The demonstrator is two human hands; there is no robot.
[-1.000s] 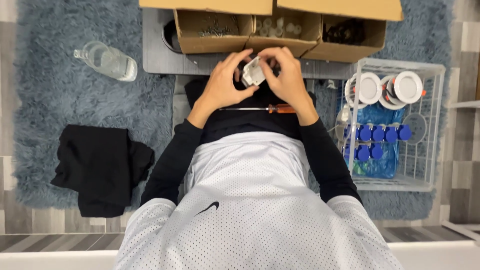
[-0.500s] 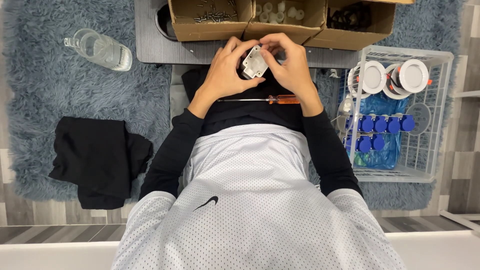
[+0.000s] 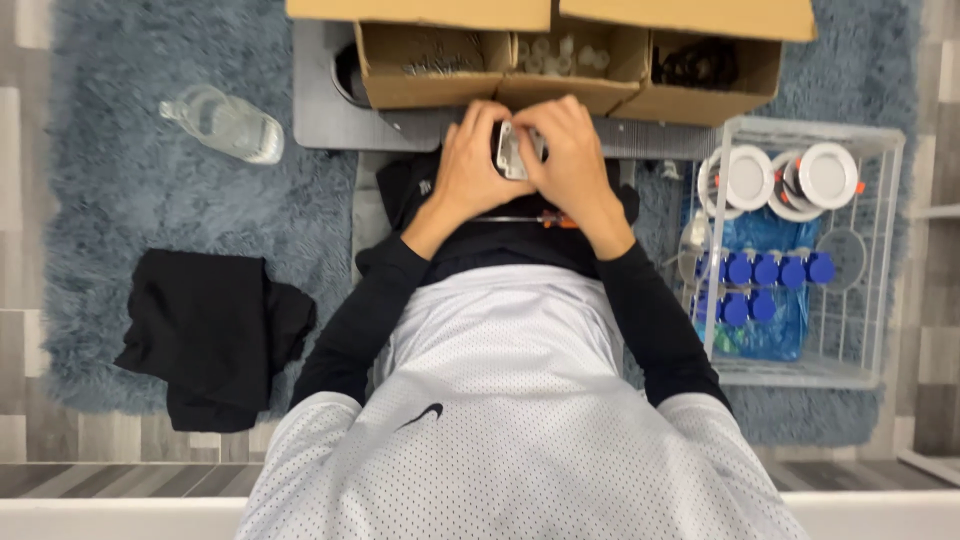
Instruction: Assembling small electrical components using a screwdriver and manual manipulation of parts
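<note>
Just below the cardboard box [image 3: 560, 60], left hand [image 3: 470, 165] and right hand [image 3: 572, 160] cupped together, fingers curled and pinching a small silvery square part [image 3: 512, 152] between them, orange-handled screwdriver [image 3: 530, 219] on the lap underneath, white wire basket [image 3: 880, 250] off to the box's lower right.

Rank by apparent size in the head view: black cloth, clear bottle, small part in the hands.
1. black cloth
2. clear bottle
3. small grey part, mostly covered by the left hand and right hand, so its full size is unsure.
</note>
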